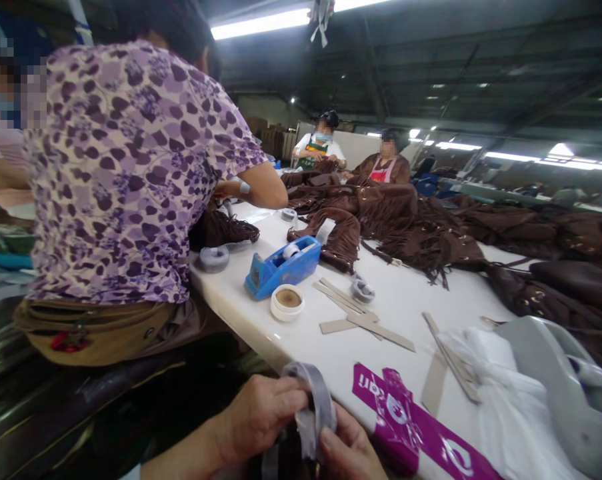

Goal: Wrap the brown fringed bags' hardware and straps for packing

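A curved loop wrapped in greyish see-through film (321, 397), perhaps a bag handle, rises between my hands at the table's near edge. My left hand (261, 417) is closed on its left side, fingertips pressed against the wrap. On the loop's right side, my right hand (351, 448) pinches it between thumb and fingers. Something dark shows below the loop, mostly cut off by the bottom of the picture. A purple plastic strip with white lettering (405, 420) lies on the table just right of my right hand.
On the white table (251, 320) stand a blue tape dispenser (283, 267) and a round white tub (287, 303). Flat grey-beige strips (381, 331), white tissue (505, 393) and a grey dispenser (555, 373) lie nearer. Brown fringed bags (401, 213) cover the back. A co-worker (131, 173) sits at left.
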